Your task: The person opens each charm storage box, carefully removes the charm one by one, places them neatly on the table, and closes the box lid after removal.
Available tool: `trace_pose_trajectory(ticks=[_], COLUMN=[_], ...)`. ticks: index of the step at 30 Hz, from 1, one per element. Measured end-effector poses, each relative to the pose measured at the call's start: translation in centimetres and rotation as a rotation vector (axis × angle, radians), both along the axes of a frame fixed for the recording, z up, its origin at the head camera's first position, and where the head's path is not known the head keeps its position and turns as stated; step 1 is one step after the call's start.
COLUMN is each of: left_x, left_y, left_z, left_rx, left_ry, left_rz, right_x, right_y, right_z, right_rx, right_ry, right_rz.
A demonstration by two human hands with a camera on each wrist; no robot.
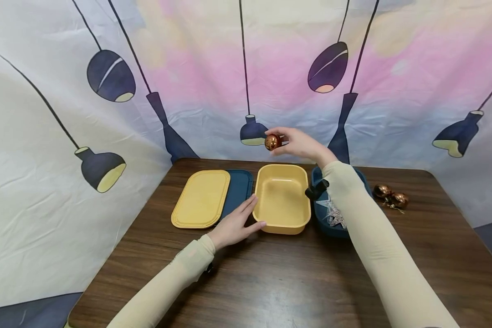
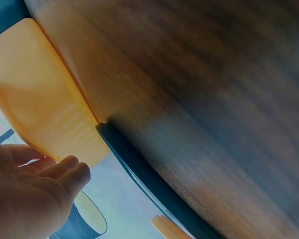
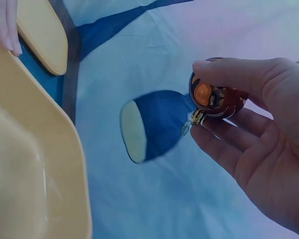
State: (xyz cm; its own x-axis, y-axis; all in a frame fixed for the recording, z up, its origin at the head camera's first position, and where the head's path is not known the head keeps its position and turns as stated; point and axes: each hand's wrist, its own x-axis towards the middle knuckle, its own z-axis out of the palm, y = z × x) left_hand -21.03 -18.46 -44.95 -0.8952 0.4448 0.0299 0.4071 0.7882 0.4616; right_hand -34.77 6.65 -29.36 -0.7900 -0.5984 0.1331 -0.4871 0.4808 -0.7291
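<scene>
Raised above the far end of the yellow box (image 1: 282, 228), my right hand (image 1: 301, 145) pinches a shiny copper Christmas bauble (image 1: 273, 142) between thumb and fingers. The right wrist view shows the bauble's gold cap and hanging loop (image 3: 186, 127). My left hand (image 1: 235, 226) rests its straight fingers against the yellow box's left wall. That box has a bare floor. To its right is a dark blue box (image 1: 330, 231) holding star ornaments (image 1: 334, 214), partly hidden by my right sleeve.
Two more copper baubles (image 1: 398, 200) lie on the wooden table (image 1: 270, 282) right of the blue box. A yellow lid (image 1: 202, 198) overlaps a dark blue lid (image 1: 239, 187) at the left. A patterned cloth (image 1: 213, 68) hangs close behind the table's far edge.
</scene>
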Motion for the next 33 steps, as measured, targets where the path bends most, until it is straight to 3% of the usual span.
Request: trace_pose_trajectory(ticks=[8,18,33], left_x=[-0.4,-0.1,0.1], left_y=[-0.5,-1.6,-1.8], left_z=[-0.1,-0.1,0.2], left_rx=[-0.006,0.015,0.022], left_ry=[0.013,0.020,0.008], left_rz=[-0.012,0.011,0.001], right_x=[0.8,2.7,7.4], right_y=[5.1,12.5,22.0], right_z=[1.2,2.3,2.2], right_rx=[-0.011,-0.029,-0.038], right_ry=[0.016,0.027,0.032], right_rz=[-0.073,-0.211,-0.464])
